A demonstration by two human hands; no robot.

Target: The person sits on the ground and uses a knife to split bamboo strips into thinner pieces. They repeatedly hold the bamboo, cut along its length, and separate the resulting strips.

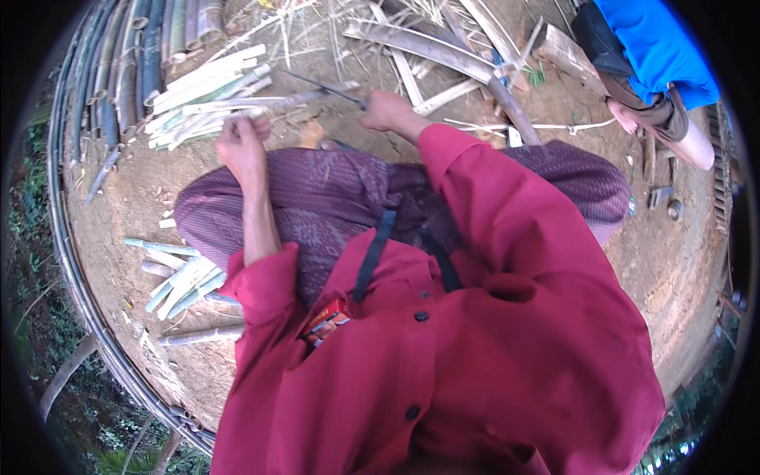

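Observation:
My right hand [388,112] is closed round the handle of a knife. Its long, thin, dark blade [321,84] points away to the upper left, over the ground. My left hand [244,141] is closed, fingertips pinched together, above my left knee. Whatever it may hold is hidden or too small to make out. Just beyond it lies a pile of split bamboo strips [207,96], pale and greenish. One darker strip [293,99] reaches from the pile toward the knife, below its blade.
Whole bamboo poles [127,63] lie at the far left. More split pieces [190,281] rest beside my left knee. Large bamboo halves [427,43] and scraps litter the ground ahead. A person in blue [665,47] is at the far right. A pole edging [71,245] curves along the left.

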